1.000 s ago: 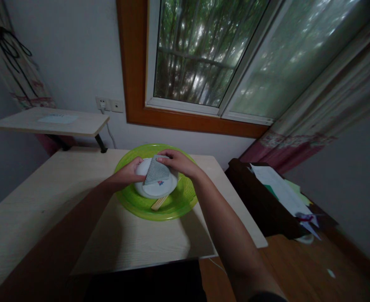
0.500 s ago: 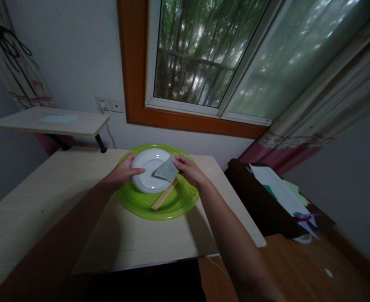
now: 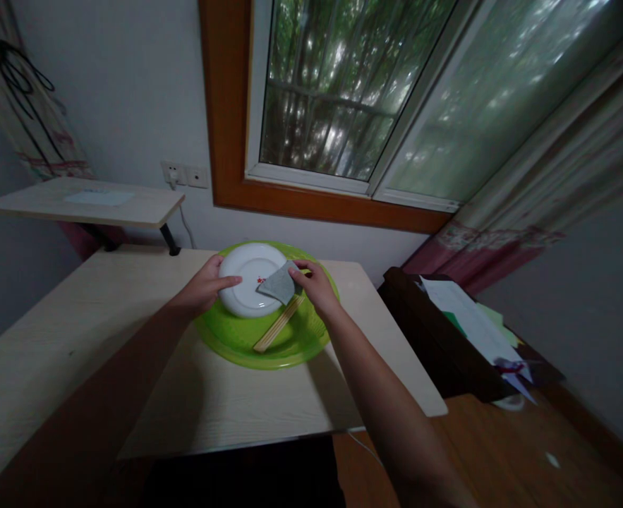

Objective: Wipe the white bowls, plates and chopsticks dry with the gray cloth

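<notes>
A large green basin (image 3: 290,346) sits on the light wooden table (image 3: 78,339). Over it my left hand (image 3: 204,288) grips the left rim of a white plate (image 3: 243,288), tilted up toward me, with a small red mark near its middle. My right hand (image 3: 314,285) pinches a grey cloth (image 3: 277,285) against the plate's right side. A pair of wooden chopsticks (image 3: 278,324) lies slanted inside the basin, below the plate.
A small raised shelf (image 3: 83,202) stands at the table's far left, with a wall socket (image 3: 184,175) behind it. A dark side table with papers (image 3: 470,317) is on the right. Window and curtain fill the back wall.
The plate has been turned and lifted so its inner face shows. The grey cloth moved from the plate's top middle to its right side. The chopsticks are now fully uncovered.
</notes>
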Demonstrator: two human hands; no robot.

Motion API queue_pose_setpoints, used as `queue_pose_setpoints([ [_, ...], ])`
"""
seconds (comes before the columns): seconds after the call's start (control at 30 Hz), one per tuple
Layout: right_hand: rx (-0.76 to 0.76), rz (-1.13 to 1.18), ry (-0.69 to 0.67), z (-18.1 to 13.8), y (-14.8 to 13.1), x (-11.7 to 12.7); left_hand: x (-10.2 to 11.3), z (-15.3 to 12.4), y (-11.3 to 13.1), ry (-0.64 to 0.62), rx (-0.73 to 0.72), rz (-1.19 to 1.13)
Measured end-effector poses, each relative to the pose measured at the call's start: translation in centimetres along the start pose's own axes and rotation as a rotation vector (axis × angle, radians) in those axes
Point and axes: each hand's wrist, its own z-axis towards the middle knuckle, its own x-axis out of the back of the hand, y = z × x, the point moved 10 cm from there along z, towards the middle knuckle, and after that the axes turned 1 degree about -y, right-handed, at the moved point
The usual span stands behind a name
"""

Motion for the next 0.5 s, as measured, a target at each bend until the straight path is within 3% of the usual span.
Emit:
queue_pose_setpoints([
  [0.2, 0.089, -0.095, 0.087, 0.5, -2.5, -0.3, 0.0, 0.1, -0.2, -0.006, -0.005, 0.016],
  [0.3, 0.222, -0.204, 0.129, 0.2, -5.4, -0.9, 0.1, 0.1, -0.7, -0.011, 0.018, 0.046],
  [0.5, 0.478, -0.343, -0.061, -1.5, -9.9, -5.3, 0.3, 0.1, -1.1, -0.005, 0.054, 0.053],
])
